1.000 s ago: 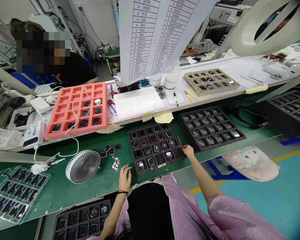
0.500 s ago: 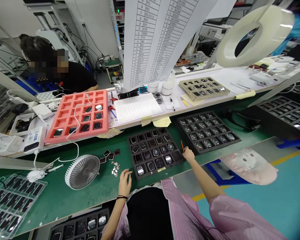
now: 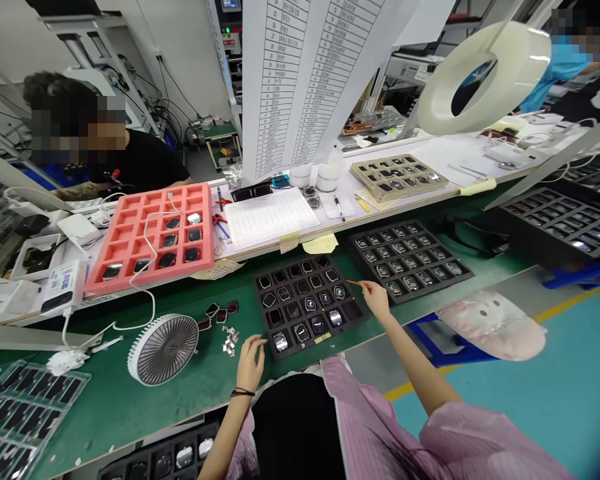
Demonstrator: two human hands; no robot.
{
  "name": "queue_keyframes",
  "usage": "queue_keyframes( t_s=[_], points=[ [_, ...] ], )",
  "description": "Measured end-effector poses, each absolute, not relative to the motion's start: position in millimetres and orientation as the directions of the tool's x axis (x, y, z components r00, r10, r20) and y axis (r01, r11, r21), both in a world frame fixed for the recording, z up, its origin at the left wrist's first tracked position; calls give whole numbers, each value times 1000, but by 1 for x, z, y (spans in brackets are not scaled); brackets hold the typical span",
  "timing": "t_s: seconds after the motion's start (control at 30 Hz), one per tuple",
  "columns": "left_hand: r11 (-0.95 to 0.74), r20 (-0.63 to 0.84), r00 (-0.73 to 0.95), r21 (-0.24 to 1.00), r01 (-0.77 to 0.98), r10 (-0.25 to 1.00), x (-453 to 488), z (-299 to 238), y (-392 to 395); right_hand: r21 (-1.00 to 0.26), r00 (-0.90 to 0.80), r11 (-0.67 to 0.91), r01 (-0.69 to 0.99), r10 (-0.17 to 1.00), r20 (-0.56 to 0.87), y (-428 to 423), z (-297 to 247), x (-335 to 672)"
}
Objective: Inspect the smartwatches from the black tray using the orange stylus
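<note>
My right hand pinches a thin orange stick, whose tip points left over the upper right corner of a black foam tray. Square watch faces fill most of this tray's slots, and some of them are lit. My left hand lies by the tray's lower left edge with its fingers apart and nothing in it. Just beyond its fingertips, small silver pieces are scattered on the green mat. Several dark square watch parts lie behind those pieces.
A white fan stands on the left. A second black watch tray is at the right. On the shelf above sit a pink foam tray, paper sheets and a beige tray. A tape roll hangs overhead. A co-worker sits opposite.
The orange stick has swung from pointing up to pointing left over the tray, as my right hand turned and rose slightly. My left hand stays almost where it was.
</note>
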State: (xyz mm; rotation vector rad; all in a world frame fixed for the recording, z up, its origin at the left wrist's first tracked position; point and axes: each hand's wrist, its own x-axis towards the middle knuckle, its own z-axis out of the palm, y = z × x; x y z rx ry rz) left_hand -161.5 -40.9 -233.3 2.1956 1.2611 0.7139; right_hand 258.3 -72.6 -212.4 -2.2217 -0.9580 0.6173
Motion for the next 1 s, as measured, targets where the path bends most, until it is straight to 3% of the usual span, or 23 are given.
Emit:
queue_keyframes(
  t_s=[0.13,0.27,0.43,0.53,0.8,1.0],
  points=[
    [-552,232,542,621,557,808,-129,-200,-30,-862,317,-280,422,937,-149,-59,-177,215],
    [-700,284,692,562,441,664,-90,-171,-24,-953,-59,-154,260,983,-175,-52,-153,152],
    [-488,-2,684,699,523,730,-79,-171,-23,-977,-283,-163,141,939,-197,-48,-150,106],
    [-403,-68,639,723,560,766,-88,-182,-26,-971,-239,-189,147,946,-220,-34,-165,105],
    [-186,-237,532,760,623,813,-101,-197,-28,-853,250,-318,414,941,-229,64,-231,144],
    [-86,-303,479,768,635,824,-113,-195,-17,-688,246,-353,634,936,-254,115,-256,146]
  ],
)
